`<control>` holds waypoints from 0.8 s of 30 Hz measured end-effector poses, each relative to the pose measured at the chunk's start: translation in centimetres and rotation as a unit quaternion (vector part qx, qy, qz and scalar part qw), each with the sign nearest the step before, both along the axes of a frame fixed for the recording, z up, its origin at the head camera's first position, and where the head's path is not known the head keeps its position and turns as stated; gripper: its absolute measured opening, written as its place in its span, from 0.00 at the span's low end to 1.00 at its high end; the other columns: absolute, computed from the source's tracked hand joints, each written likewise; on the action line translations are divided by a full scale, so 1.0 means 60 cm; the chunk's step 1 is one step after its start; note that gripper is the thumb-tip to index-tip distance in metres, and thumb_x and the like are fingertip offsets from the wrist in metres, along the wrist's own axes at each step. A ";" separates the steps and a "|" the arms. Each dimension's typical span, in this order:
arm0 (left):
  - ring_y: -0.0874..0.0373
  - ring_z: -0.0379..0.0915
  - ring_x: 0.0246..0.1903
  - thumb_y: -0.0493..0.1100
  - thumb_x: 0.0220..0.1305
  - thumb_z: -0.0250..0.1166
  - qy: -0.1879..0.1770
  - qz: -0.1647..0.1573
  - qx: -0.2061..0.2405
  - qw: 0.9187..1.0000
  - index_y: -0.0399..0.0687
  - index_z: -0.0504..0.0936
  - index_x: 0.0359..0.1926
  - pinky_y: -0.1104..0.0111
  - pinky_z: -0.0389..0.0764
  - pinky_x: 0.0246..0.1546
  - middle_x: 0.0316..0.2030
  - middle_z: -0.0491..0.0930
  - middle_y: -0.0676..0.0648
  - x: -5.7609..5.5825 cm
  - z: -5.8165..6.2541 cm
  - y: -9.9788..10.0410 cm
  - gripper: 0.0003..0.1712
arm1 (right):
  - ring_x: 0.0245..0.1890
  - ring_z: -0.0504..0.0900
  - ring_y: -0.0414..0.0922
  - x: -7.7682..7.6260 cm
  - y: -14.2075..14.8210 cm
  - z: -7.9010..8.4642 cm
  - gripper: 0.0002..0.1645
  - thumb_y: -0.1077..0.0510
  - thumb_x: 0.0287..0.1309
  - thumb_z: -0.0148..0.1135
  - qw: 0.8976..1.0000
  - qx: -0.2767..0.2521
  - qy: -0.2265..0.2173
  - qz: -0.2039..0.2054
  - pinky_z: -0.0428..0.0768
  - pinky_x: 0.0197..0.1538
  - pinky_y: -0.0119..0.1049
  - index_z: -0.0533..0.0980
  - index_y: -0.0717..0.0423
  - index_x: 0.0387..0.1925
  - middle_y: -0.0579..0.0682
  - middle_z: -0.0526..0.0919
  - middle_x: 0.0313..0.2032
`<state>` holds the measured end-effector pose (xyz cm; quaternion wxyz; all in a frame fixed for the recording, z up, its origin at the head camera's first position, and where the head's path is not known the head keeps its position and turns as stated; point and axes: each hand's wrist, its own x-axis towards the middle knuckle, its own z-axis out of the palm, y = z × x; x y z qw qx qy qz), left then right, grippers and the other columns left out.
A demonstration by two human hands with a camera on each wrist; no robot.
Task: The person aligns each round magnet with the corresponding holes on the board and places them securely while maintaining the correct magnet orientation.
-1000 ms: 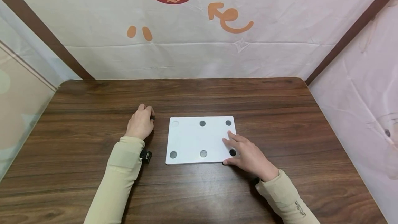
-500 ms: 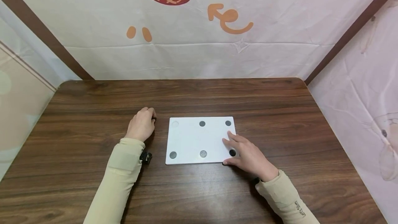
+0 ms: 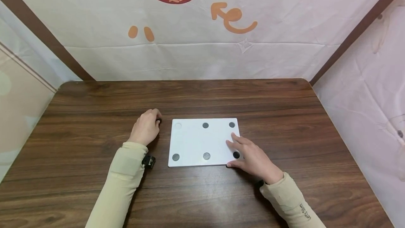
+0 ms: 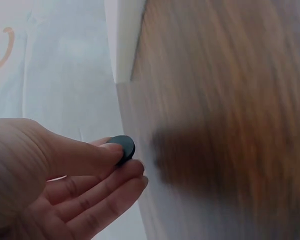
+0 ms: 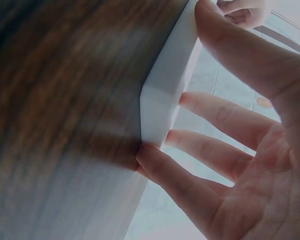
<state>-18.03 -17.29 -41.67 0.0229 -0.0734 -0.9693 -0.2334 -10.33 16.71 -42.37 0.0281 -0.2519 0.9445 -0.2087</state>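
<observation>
A small flat black disc [image 4: 124, 146] is pinched between the thumb and fingers of my left hand [image 3: 144, 128], just left of a white rectangular board [image 3: 193, 140]. In the head view only the disc's dark edge shows past the fingers. My right hand [image 3: 254, 160] rests on the board's right end, its fingers spread. Its thumb lies at the front edge; in the right wrist view other fingertips [image 5: 176, 136] touch the board's top and side. Several dark or grey round discs sit on the board, and a pale bare circle [image 3: 178, 126] marks its far left corner.
The board lies flat on a brown wood-grain table [image 3: 202, 196]. Behind the table hangs a white printed cloth [image 3: 177, 59], and more cloth closes off both sides. A small black camera [image 3: 148, 162] sits on the left wrist.
My left hand has moved slightly right and toward the near side, bringing the disc closer to the board. The right hand and the board have stayed in place.
</observation>
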 end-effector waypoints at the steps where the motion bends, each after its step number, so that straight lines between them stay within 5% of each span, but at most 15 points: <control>1: 0.39 0.78 0.39 0.29 0.65 0.56 0.000 -0.002 0.005 1.000 0.33 0.78 0.43 0.50 0.79 0.37 0.40 0.79 0.34 0.000 0.000 0.001 0.07 | 0.62 0.72 0.57 0.000 0.000 0.000 0.40 0.47 0.43 0.76 1.000 0.001 -0.001 -0.001 0.73 0.60 0.50 0.76 0.59 0.58 0.63 0.70 0.64; 24: 0.43 0.77 0.39 0.28 0.64 0.57 0.019 -0.047 0.036 0.998 0.34 0.79 0.39 0.54 0.79 0.40 0.39 0.77 0.38 0.011 0.008 0.034 0.06 | 0.62 0.72 0.58 0.000 -0.002 -0.001 0.39 0.49 0.44 0.76 1.000 0.007 0.003 0.000 0.72 0.60 0.51 0.75 0.59 0.59 0.64 0.70 0.63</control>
